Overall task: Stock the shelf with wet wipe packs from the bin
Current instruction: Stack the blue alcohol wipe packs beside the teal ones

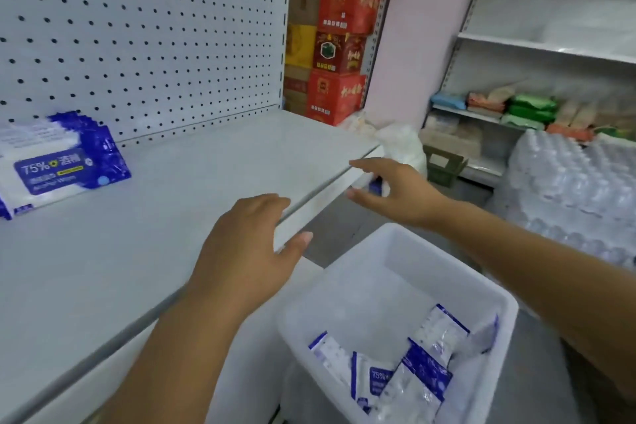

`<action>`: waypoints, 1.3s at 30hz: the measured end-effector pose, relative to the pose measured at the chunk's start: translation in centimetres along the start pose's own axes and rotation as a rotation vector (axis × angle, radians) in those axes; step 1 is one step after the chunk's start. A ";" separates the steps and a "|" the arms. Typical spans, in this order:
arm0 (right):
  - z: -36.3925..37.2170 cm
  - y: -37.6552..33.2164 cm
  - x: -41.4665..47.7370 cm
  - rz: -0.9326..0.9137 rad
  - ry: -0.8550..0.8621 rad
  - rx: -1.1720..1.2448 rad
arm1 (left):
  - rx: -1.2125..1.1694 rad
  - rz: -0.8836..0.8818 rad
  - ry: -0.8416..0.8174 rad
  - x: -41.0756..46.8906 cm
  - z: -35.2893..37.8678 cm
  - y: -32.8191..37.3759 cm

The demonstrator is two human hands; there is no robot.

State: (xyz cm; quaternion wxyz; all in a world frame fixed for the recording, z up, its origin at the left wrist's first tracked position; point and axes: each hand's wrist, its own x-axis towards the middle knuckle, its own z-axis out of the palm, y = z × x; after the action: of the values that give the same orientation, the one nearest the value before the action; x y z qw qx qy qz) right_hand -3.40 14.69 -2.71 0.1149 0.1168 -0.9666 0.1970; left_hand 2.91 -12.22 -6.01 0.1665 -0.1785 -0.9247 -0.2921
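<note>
A stack of blue and white wet wipe packs leans against the pegboard at the far left of the grey shelf. More wet wipe packs lie loose in the white bin below the shelf front. My left hand hovers over the shelf's front edge, fingers apart and empty. At the shelf's right end my right hand curves its fingers and thumb apart. A small blue and white bit shows in that palm. I cannot tell whether it is held.
A white pegboard backs the shelf. Red and yellow cartons are stacked behind its right end. Shrink-wrapped water bottles sit at the right, below another shelf unit with coloured packs. A white bag lies on the floor.
</note>
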 end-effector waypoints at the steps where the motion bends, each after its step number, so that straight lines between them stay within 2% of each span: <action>1: -0.1 1.4 -1.3 0.049 -0.006 0.010 | -0.005 0.044 -0.028 0.0 1.3 0.6; 4: 0.4 5.6 -4.6 0.182 -0.052 0.024 | -0.012 0.110 -0.139 -0.4 5.1 1.8; 9: 2.4 12.1 -9.4 0.354 -0.253 0.041 | 0.102 0.079 -0.394 -1.2 10.1 1.6; 13: 5.3 16.3 -12.0 0.409 -0.469 -0.055 | 0.251 0.003 -0.521 -1.5 13.1 0.0; 18: 8.9 20.2 -13.3 0.468 -0.657 -0.157 | 0.242 -0.154 -0.612 -2.8 14.8 -1.8; 24: 11.4 21.7 -13.6 0.496 -0.825 -0.340 | 0.429 -0.162 -0.719 -3.7 15.4 -0.9; 30: 13.3 21.9 -13.5 0.295 -0.789 -0.505 | 0.462 -0.188 -0.727 -3.9 16.9 -1.6; 35: 13.8 22.7 -12.4 0.221 -0.775 -0.559 | 0.453 -0.195 -0.712 -4.0 17.6 -2.1; 39: 13.4 23.0 -12.2 0.356 -0.750 -0.418 | 0.441 -0.190 -0.698 -4.1 17.9 -2.4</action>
State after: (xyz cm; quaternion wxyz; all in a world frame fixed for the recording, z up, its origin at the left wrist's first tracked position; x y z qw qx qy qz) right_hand -0.47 31.98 -26.08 -0.2571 -0.0132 -0.9654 -0.0411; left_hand 1.89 -4.27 -22.66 -0.1503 -0.1407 -0.9783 -0.0232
